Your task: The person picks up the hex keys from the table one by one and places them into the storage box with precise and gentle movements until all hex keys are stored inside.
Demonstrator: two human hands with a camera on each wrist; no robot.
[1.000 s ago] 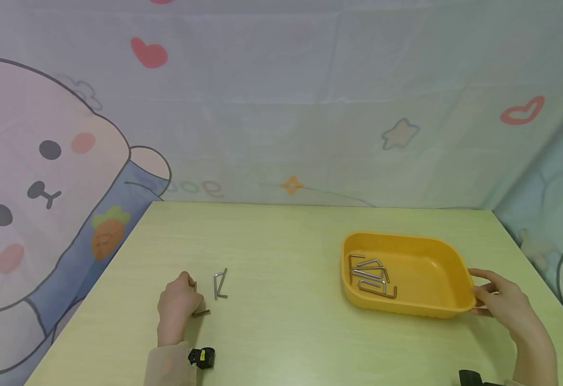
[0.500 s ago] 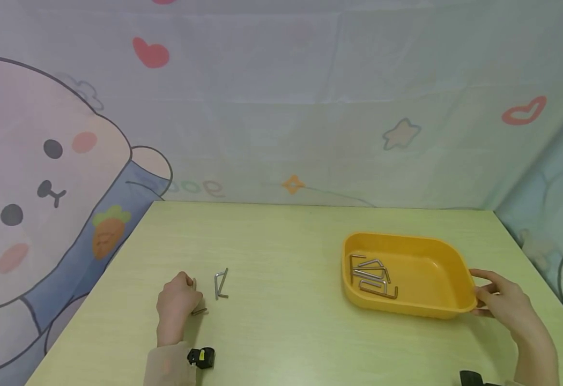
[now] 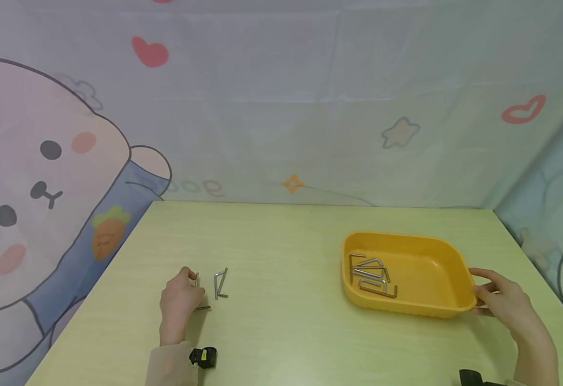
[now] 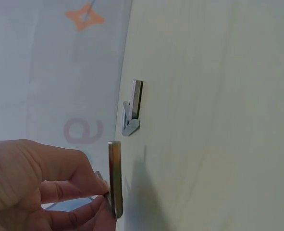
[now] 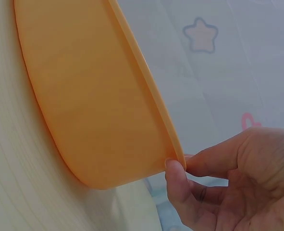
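On the right side of the table (image 3: 286, 252), a yellow tray (image 3: 431, 268) holds a loose heap of hex keys (image 3: 370, 276) gathered against its left end; they overlap, so an exact count cannot be given, though at least four bent metal pieces show. The rest of the tray floor is bare yellow plastic. The right hand (image 3: 501, 300) pinches the tray's right rim, thumb on the outer wall and fingertips (image 5: 178, 168) curled over the lip, as the right wrist view shows close up.

Across the table, well apart from the tray, the left hand (image 3: 180, 300) grips one hex key (image 3: 197, 292) between thumb and fingers; in the left wrist view its long leg (image 4: 115, 178) stands up from the fingers, and in the head view its short leg pokes out to the right just above the wood. Just beside it, to the right, a second hex key (image 3: 220, 284) lies flat on the table, untouched.

Pale yellow-green wood grain covers the table. Behind and to both sides hangs a pastel cloth backdrop (image 3: 281, 107) printed with a large cartoon rabbit (image 3: 35, 187), a carrot, red hearts, a star and an orange sparkle. One tray, two hex keys outside it, two hands in view.
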